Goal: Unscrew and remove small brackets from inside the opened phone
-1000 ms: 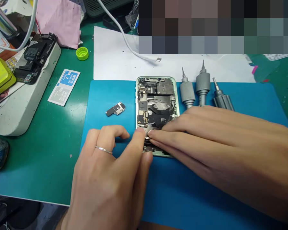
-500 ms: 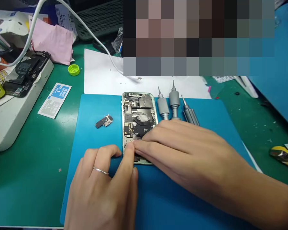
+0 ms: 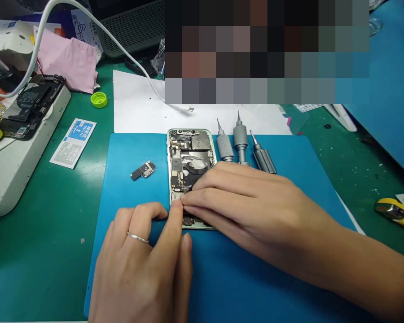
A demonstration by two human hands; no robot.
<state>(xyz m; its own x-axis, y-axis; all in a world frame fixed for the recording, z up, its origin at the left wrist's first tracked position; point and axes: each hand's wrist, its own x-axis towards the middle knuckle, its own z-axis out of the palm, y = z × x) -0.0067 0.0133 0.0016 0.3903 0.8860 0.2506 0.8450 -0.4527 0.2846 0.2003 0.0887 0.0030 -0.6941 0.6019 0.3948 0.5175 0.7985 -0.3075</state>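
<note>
Place: a repair workbench for phones, by our reading. Evidence, as we list it: one phone (image 3: 177,163), opened, circuit boards bare, lying on a blue work mat (image 3: 242,282); one small loose component (image 3: 143,170), on the mat, left of the phone; three grey precision drivers (image 3: 240,137), fine-tipped, to its right; one second device assembly (image 3: 33,101), internals exposed, at far left on a white block (image 3: 23,170); one green worktop (image 3: 54,251), beneath the mat; one white cable (image 3: 121,49), its plug over white paper (image 3: 138,107).
</note>
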